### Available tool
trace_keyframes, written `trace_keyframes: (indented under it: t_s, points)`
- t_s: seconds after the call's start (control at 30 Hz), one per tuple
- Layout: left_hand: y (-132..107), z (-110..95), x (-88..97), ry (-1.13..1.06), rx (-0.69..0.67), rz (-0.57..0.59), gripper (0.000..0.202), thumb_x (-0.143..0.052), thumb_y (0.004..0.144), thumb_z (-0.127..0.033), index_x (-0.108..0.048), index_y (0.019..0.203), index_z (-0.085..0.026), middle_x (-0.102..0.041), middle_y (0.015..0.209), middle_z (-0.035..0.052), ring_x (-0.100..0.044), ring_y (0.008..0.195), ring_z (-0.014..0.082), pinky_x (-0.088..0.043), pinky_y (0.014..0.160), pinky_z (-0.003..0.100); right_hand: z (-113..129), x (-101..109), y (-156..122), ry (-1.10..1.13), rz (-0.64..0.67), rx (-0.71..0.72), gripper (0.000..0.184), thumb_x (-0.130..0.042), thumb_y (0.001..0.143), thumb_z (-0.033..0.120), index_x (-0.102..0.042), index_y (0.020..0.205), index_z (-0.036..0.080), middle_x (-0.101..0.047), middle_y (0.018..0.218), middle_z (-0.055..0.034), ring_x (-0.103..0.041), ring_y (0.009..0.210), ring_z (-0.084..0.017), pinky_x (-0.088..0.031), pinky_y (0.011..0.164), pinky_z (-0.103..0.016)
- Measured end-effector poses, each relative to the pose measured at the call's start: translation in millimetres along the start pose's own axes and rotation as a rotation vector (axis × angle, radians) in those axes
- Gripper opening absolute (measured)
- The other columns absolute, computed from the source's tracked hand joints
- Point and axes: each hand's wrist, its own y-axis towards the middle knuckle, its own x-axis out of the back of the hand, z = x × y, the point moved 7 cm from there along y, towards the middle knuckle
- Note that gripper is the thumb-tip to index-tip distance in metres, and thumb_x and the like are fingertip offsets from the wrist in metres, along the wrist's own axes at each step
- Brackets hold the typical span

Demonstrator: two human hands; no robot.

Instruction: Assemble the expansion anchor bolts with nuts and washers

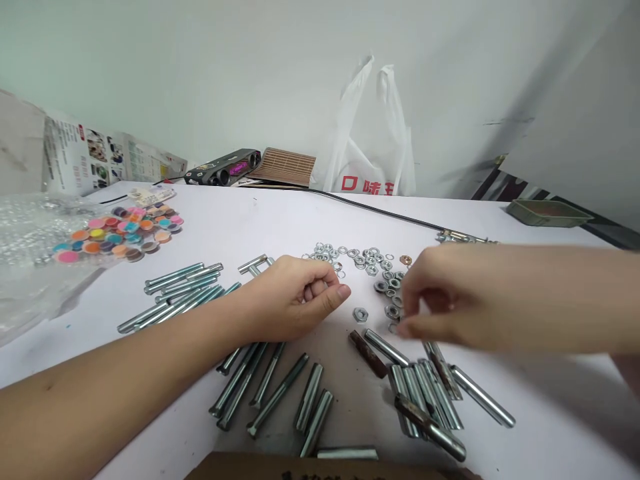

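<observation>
In the middle of the head view, my left hand (300, 300) is closed loosely, fingers curled and thumb along the front; whatever the fingers may hold is hidden. My right hand (435, 297) is smeared by motion, fingers bent down beside a cluster of hex nuts (394, 283) and washers. A single hex nut (360, 315) lies between the two hands. Metal sleeves (430, 393), a few of them rusty, lie below my right hand. Long bolts (277, 393) are spread below my left forearm, with more bolts (175, 293) beyond it.
Colourful round caps (120, 233) and bubble wrap (40, 233) sit at the left. Along the back are a dark box (223, 167), a bamboo mat (285, 165), a white plastic bag (373, 153) and a thin rod (380, 212). A green tray (547, 213) stands at right, cardboard (310, 467) in front.
</observation>
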Motion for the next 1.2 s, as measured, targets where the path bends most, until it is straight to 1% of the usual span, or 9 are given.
trace_keyframes:
  t_s: [0.03, 0.1, 0.3, 0.53, 0.67, 0.8, 0.93, 1.1, 1.2]
  points:
    - [-1, -1, -0.5, -0.002, -0.006, 0.012, 0.029, -0.047, 0.09, -0.042, -0.063, 0.083, -0.019, -0.057, 0.062, -0.0049, -0.046, 0.055, 0.0057, -0.036, 0.051, 0.018, 17, -23, -5, -0.096, 0.217, 0.03, 0.037, -0.065, 0.076, 0.047, -0.059, 0.05, 0.02, -0.044, 0.038, 0.0023, -0.032, 0.03, -0.006, -0.014, 0.034, -0.025]
    - [-2, -3, -1.8, -0.011, -0.02, 0.039, 0.02, -0.051, 0.086, -0.035, -0.063, 0.086, -0.019, -0.058, 0.063, -0.0054, -0.047, 0.055, 0.0053, -0.038, 0.053, 0.018, 40, -40, -8, -0.222, 0.27, 0.051, 0.032, -0.058, 0.078, 0.037, -0.056, 0.05, 0.021, -0.045, 0.039, 0.0006, -0.036, 0.034, -0.01, -0.018, 0.034, -0.025]
    - [-4, -8, -3.8, -0.039, -0.116, 0.082, 0.023, -0.05, 0.073, -0.01, -0.062, 0.092, -0.016, -0.056, 0.062, -0.0059, -0.045, 0.053, 0.0051, -0.041, 0.057, 0.019, 43, -53, -4, -0.256, 0.296, 0.033, 0.027, -0.051, 0.077, 0.033, -0.06, 0.054, 0.024, -0.049, 0.041, 0.0001, -0.043, 0.037, -0.014, -0.023, 0.035, -0.026]
    - [-12, -22, -7.6, 0.008, -0.29, 0.241, 0.035, -0.05, 0.058, -0.006, -0.066, 0.088, -0.017, -0.061, 0.069, -0.002, -0.054, 0.066, 0.0116, -0.045, 0.067, 0.026, 44, -42, -2, -0.315, 0.148, 0.041, 0.029, -0.054, 0.077, 0.038, -0.059, 0.053, 0.023, -0.051, 0.044, -0.0023, -0.042, 0.038, -0.013, -0.02, 0.037, -0.026]
    - [-16, -22, -8.7, 0.014, -0.204, 0.38, 0.035, -0.061, 0.056, -0.01, -0.068, 0.089, -0.02, -0.064, 0.081, 0.0, -0.058, 0.077, 0.0156, -0.048, 0.067, 0.027, 55, -44, -3, -0.227, 0.088, 0.109, 0.038, -0.054, 0.08, 0.049, -0.058, 0.053, 0.023, -0.05, 0.044, -0.0021, -0.038, 0.036, -0.012, -0.018, 0.034, -0.026]
    - [-21, -25, -6.8, 0.006, -0.197, 0.47, 0.034, -0.074, 0.059, -0.017, -0.071, 0.092, -0.025, -0.065, 0.087, -0.0004, -0.058, 0.088, 0.0176, -0.049, 0.074, 0.028, 62, -54, -5, -0.18, 0.173, 0.137, 0.034, -0.061, 0.076, 0.046, -0.057, 0.051, 0.023, -0.05, 0.042, -0.0013, -0.036, 0.034, -0.012, -0.018, 0.033, -0.026]
    - [-23, -27, -3.0, 0.046, -0.185, 0.51, 0.038, -0.08, 0.059, -0.023, -0.071, 0.096, -0.028, -0.064, 0.095, -0.0009, -0.056, 0.096, 0.0177, -0.047, 0.079, 0.026, 62, -57, -3, -0.186, 0.153, 0.165, 0.032, -0.056, 0.079, 0.04, -0.057, 0.051, 0.024, -0.05, 0.042, -0.0008, -0.038, 0.035, -0.013, -0.02, 0.034, -0.026]
    - [-26, -22, 2.2, 0.222, -0.011, 0.497, 0.039, -0.072, 0.062, -0.026, -0.066, 0.101, -0.031, -0.061, 0.096, 0.0021, -0.054, 0.088, 0.0208, -0.045, 0.065, 0.028, 64, -53, 1, -0.149, 0.122, 0.192, 0.034, -0.051, 0.08, 0.033, -0.048, 0.048, 0.021, -0.046, 0.04, -0.0002, -0.035, 0.035, -0.011, -0.021, 0.034, -0.025]
    - [-31, -17, 6.4, 0.384, 0.079, 0.396, 0.029, -0.069, 0.061, -0.036, -0.063, 0.087, -0.025, -0.058, 0.087, 0.0064, -0.051, 0.078, 0.0233, -0.042, 0.059, 0.032, 60, -51, 5, -0.069, 0.091, 0.13, 0.038, -0.052, 0.081, 0.036, -0.041, 0.049, 0.019, -0.043, 0.04, 0.0008, -0.03, 0.035, -0.01, -0.019, 0.032, -0.024]
